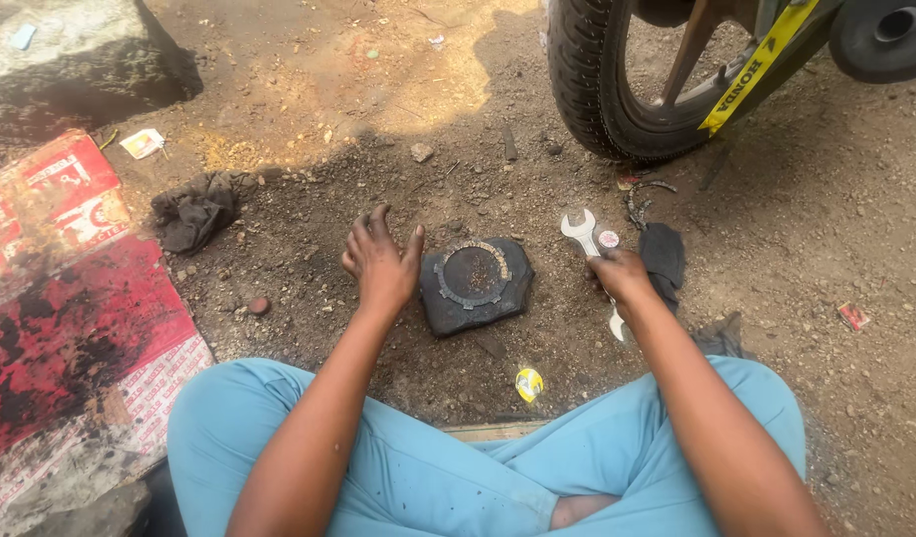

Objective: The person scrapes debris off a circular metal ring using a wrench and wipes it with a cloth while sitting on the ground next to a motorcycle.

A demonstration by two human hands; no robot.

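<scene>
I sit cross-legged on bare dirt in light blue trousers. A dark flat stone [448,306] lies in front of me with a toothed metal ring plate [473,271] resting on it. My left hand [381,261] hovers just left of the stone, fingers spread, holding nothing. My right hand [618,273] is closed on the shaft of a silver open-ended spanner [580,230], whose jaw points away from me. The spanner's other end shows below my wrist.
A motorcycle rear wheel [597,85] stands at the upper right. A dark cloth [664,254] and a small round cap [609,239] lie by the spanner. A stained red cardboard sheet [65,298] covers the left; a dirty rag [191,211] lies beyond it.
</scene>
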